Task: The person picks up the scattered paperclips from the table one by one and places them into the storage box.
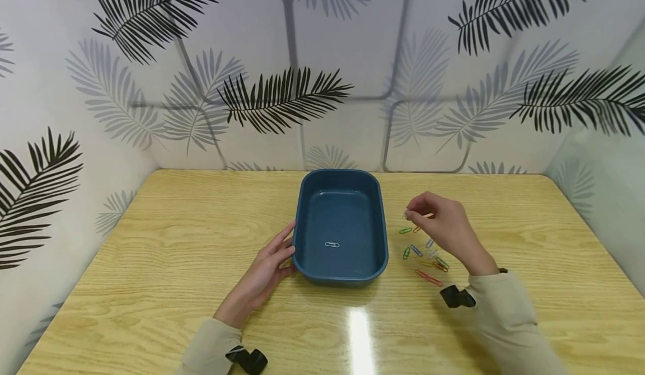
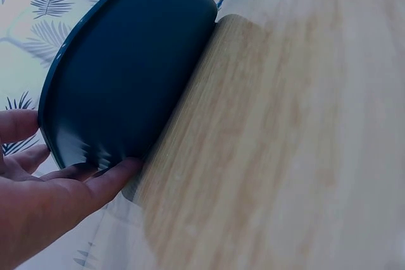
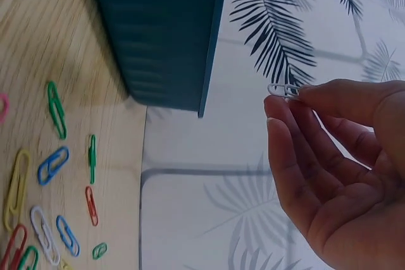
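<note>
A white paper clip (image 3: 283, 90) is pinched between the thumb and fingertips of my right hand (image 1: 445, 226), raised just right of the blue plastic bin (image 1: 340, 193). Inside the bin, another white paper clip (image 1: 332, 244) lies on the floor. My left hand (image 1: 269, 268) rests against the bin's left side, its fingers fairly straight along the wall in the left wrist view. Below my right hand, loose paper clips are scattered on the table, among them a green one (image 3: 56, 110), a blue one (image 3: 53, 165) and a yellow one (image 3: 17, 189).
The wooden table (image 1: 191, 224) reaches back to a wall (image 1: 342, 39) with a leaf pattern. A red paper clip (image 1: 428, 277) lies at the near edge of the scattered clips. Light reflects off the table in front of the bin.
</note>
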The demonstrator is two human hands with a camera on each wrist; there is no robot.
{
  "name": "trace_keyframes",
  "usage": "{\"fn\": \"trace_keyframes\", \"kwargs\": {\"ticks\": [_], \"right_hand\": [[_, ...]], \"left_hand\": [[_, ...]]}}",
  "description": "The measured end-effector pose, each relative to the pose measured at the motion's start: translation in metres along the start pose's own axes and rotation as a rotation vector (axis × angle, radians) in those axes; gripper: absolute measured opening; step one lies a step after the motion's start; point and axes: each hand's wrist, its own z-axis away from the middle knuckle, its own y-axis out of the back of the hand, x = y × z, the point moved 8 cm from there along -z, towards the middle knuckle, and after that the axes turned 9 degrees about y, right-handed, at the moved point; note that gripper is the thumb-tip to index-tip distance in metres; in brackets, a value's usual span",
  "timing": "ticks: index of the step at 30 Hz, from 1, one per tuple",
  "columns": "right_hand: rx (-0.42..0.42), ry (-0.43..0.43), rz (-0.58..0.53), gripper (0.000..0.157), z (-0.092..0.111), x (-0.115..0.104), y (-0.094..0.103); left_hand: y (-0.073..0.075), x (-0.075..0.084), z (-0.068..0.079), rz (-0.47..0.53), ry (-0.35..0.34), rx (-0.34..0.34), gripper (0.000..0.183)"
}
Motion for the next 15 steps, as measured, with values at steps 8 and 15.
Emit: {"fn": "trace_keyframes", "kwargs": {"ticks": [8, 15], "right_hand": [[0.008, 0.045, -0.013, 0.005, 0.001, -0.015, -0.006], [-0.016, 0.049, -0.034, 0.004, 0.002, -0.021, -0.013]], "left_hand": [[-0.001, 0.001, 0.0, -0.004, -0.004, -0.013, 0.056], [-0.001, 0.0, 0.0, -0.002, -0.004, -0.022, 0.057]]}}
